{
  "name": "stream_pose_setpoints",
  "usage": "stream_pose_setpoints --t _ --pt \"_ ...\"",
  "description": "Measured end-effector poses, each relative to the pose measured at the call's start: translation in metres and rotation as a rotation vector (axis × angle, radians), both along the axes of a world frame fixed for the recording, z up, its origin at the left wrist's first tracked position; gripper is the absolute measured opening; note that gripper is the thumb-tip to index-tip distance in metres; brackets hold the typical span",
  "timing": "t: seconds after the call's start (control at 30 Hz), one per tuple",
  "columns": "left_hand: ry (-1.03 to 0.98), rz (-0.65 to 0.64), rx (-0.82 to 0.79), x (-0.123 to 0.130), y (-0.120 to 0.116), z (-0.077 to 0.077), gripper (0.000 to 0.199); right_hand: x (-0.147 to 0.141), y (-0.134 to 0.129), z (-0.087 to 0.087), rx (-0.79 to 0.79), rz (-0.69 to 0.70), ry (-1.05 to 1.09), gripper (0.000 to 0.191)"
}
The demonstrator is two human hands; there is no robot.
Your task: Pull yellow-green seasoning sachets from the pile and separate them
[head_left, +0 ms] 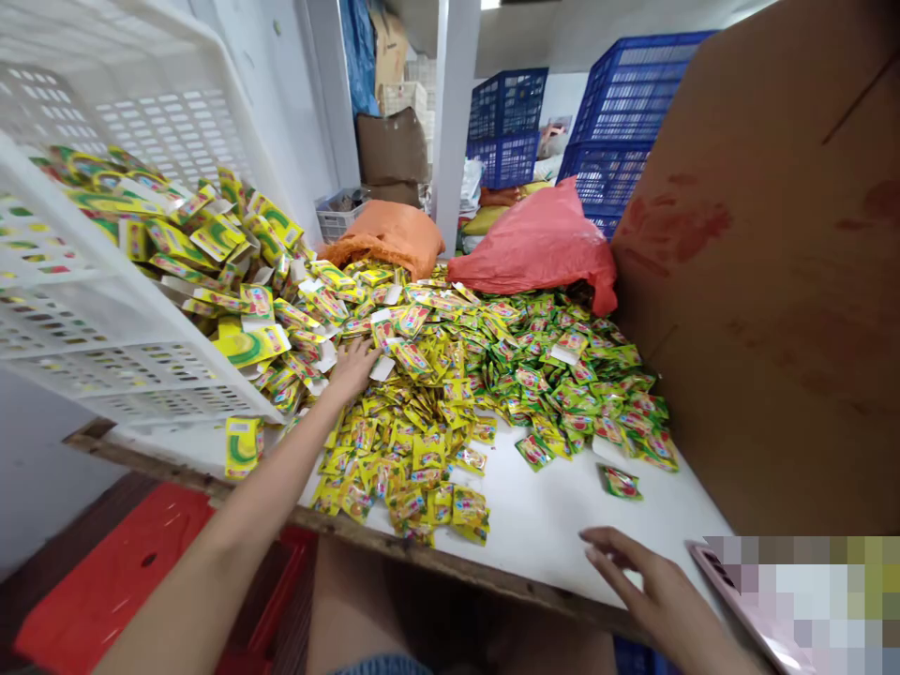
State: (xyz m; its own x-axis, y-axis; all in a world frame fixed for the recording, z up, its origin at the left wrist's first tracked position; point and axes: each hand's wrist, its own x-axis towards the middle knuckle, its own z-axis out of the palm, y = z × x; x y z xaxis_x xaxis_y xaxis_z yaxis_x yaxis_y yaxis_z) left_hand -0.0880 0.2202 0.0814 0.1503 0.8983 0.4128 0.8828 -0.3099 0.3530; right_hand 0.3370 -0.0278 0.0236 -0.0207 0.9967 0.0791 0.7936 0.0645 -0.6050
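My left hand [353, 367] reaches over the heap of small yellow cartons [327, 300], its fingers stretched out beside a carton with an open white flap [382, 368]. Whether the fingertips touch that carton I cannot tell. Below and right of this hand lies a pile of small yellow sachets [414, 450]. Green sachets [562, 384] are heaped to the right of them. Near the front edge of the white table [541, 516], my right hand [643, 586] hovers with thumb and fingers apart and nothing in them. A single green sachet [620, 482] lies beyond it.
A tilted white crate [161, 347] spills cartons from the left. Orange [394, 234] and red sacks [541, 244] lie behind the piles. A tall cardboard sheet [766, 281] walls the right side. A phone [738, 600] sits at front right; a red stool [112, 581] stands below left.
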Motion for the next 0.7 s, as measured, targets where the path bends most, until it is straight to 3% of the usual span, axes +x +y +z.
stream_pose_setpoints --t 0.1,0.17,0.3,0.4,0.5,0.6,0.7 --pt "-0.014 -0.022 0.046 0.005 -0.007 0.011 0.051 -0.016 0.04 -0.012 0.021 -0.215 0.001 0.034" --pt "-0.146 0.0 0.089 0.017 -0.025 0.014 0.055 -0.024 0.072 -0.022 0.032 -0.372 -0.029 0.041" --pt "-0.75 -0.068 0.009 0.053 -0.083 0.002 0.052 -0.043 0.123 -0.045 0.005 -0.504 -0.067 0.053" --pt "-1.09 -0.122 -0.221 0.07 -0.129 -0.021 0.054 -0.05 0.137 -0.057 -0.035 -0.5 -0.075 0.039" --pt "-1.228 -0.014 -0.367 0.071 -0.164 -0.044 0.051 -0.052 0.134 -0.062 -0.052 -0.439 -0.05 0.028" --pt "-1.361 0.076 -0.45 0.068 -0.185 -0.058 0.043 -0.054 0.13 -0.064 -0.061 -0.373 0.005 0.027" --pt "-1.492 0.017 -0.557 0.067 -0.196 -0.06 0.034 -0.062 0.131 -0.06 -0.065 -0.227 0.089 0.026"
